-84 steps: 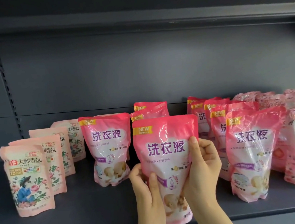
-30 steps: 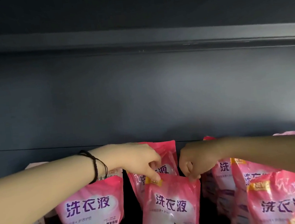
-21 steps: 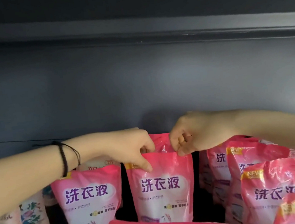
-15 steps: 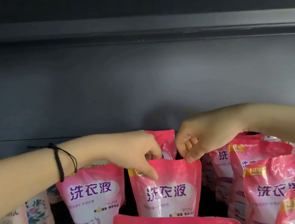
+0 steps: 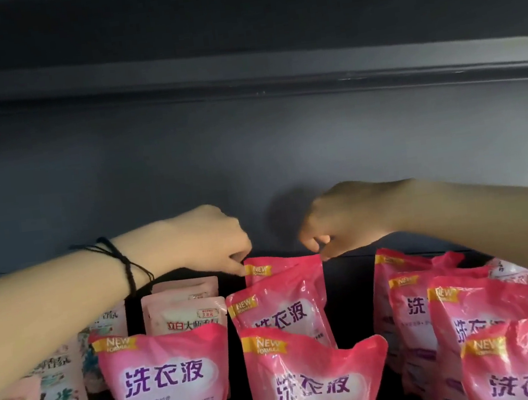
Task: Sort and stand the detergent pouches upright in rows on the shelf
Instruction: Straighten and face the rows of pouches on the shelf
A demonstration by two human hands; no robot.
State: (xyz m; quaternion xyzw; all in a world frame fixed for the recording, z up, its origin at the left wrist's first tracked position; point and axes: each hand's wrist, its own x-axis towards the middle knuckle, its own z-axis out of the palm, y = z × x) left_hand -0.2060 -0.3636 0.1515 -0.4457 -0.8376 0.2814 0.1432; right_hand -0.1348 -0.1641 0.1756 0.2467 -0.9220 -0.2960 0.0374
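Far back on the shelf (image 5: 250,155), against its rear wall: rear pouch (image 5: 276,266), upright, last in the middle row, just behind the tilted second pouch (image 5: 283,313) and the front pouch (image 5: 315,386).

Main risk from here, by judgement: letting go before seating the base flat. Would likely slump forward onto the second pouch and push the whole row over like dominoes. Could also twist out of line from an uneven pull on the two top corners. Some chance, too, of brushing and toppling the left row (image 5: 165,378) and right row (image 5: 470,324) with the forearms reaching over them.

Left hand (image 5: 207,240): curled under, thumb and fingertip closed on the rear pouch's top left corner, beside the yellow label. Right hand (image 5: 345,219): likewise curled, seemingly pinching the top right corner, though shadowed and slightly blurred, so contact hard to confirm. Nothing else held in either. Black cord (image 5: 124,266) round the left wrist. Pale pouches (image 5: 183,309) standing further left, partly behind the left row.
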